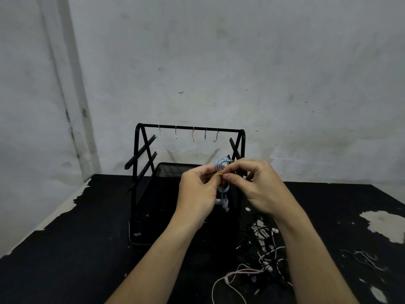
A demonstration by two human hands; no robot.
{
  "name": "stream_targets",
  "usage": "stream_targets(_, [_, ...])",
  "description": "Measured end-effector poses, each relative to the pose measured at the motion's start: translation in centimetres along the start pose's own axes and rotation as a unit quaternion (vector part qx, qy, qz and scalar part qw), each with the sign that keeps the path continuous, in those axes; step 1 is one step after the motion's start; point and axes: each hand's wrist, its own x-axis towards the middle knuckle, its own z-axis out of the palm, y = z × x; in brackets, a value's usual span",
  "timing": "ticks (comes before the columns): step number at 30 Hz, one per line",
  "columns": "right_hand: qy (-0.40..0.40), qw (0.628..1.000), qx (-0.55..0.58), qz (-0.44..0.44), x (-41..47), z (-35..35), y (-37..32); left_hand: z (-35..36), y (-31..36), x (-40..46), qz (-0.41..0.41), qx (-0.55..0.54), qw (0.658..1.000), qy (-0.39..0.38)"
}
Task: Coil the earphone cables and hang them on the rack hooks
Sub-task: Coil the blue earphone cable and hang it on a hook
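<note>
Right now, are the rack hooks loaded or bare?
Bare: all five hooks on the rack hang free; the coiled earphone cable is in both hands.

From my seat, the black rack fills the middle of the frame; its top bar carries five bare hooks, with open air under them down to the mesh basket. The crossed side struts at centre left jut outward — I'd avoid that flank. Lower right, a tangle of loose cables litters the table. Lower left of the frame is open tabletop — the easy lane.
</note>
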Motion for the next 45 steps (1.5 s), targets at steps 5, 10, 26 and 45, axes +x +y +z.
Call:
stream_targets(5, [0.062, 0.998, -0.016, -0.007, 0.2, 0.3, 0.2, 0.1, -0.1, -0.1, 0.024, 0.004, 1.0, -0.005])
stream_targets(10, [0.077, 0.98, -0.136, -0.121, 0.2, 0.5, 0.3, -0.1, 0.0, 0.0, 0.021, 0.014, 1.0, -0.011])
stream_targets(26, [0.06, 0.969, -0.173, -0.163, 0.0, 0.0, 0.5, -0.7, -0.1, 0.8, -0.042, -0.04, 0.998, -0.024])
stream_targets(45, [0.053, 0.972, -0.181, -0.141, 0.0, 0.1, 0.9, -1.0, -0.6, 1.1, -0.06, -0.036, 0.997, -0.042])
